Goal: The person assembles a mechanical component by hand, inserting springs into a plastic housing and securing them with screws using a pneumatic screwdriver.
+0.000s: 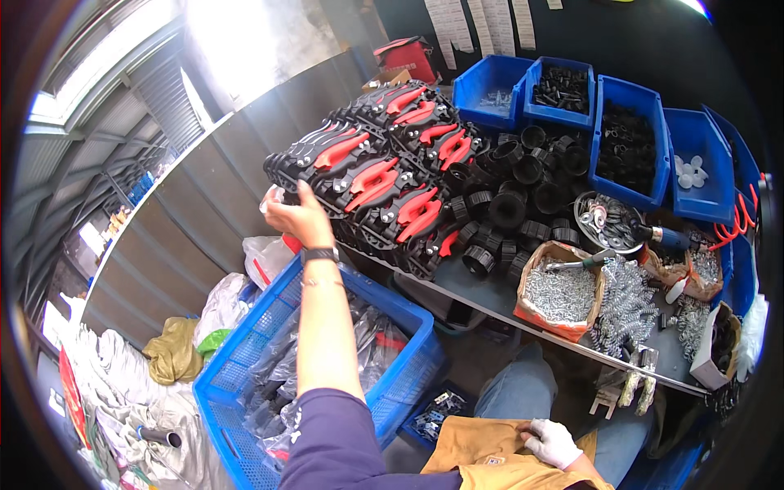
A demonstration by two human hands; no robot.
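Note:
My left hand, with a dark band on the wrist, is raised to the near left end of a stack of black tools with red handles. Thumb and fingers stand apart against the stack's edge, with white covering on a fingertip; no held thing shows. My right hand, in a white glove with bare fingertips, rests with curled fingers on the tan apron over my lap. Nothing shows in it. Under my left arm stands a blue crate holding dark pieces in clear plastic bags.
Black ribbed cylinders lie right of the stack. Blue bins line the bench's back. A box of small metal springs, a loose spring heap, a metal bowl and a blue power driver are at right. Sacks lie left.

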